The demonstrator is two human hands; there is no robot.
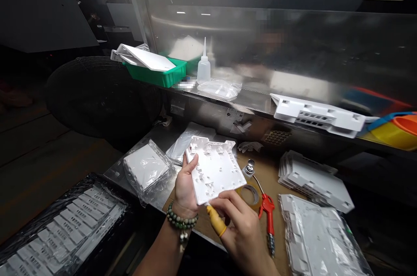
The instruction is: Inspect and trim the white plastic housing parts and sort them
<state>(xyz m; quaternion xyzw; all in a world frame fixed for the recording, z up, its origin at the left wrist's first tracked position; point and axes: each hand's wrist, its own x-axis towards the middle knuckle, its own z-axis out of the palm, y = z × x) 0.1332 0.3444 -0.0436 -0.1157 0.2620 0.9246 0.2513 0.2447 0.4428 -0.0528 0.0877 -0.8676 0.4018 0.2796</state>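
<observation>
My left hand [186,184] grips a white plastic cover [218,167] by its left side, thumb over the edge and fingers behind. The cover is tilted up, its inner face with clips and small ribs toward me. At the cover's lower edge, my right hand [239,219] is closed in a pinch, with a yellow finger cot [215,220] on the thumb. Whether a small piece also sits between those fingertips, I cannot tell. Just right of the cover lie a roll of tape [250,193], a red air gun [269,211] and a small metal-capped bottle [249,168].
Bagged white covers [148,167] lie at left, above a black-lined box of covers [65,228]. Stacked covers [314,180] and a bagged stack [316,232] are at right. A shelf holds a green bin [159,77], a nozzle bottle [203,69] and another cover [319,115].
</observation>
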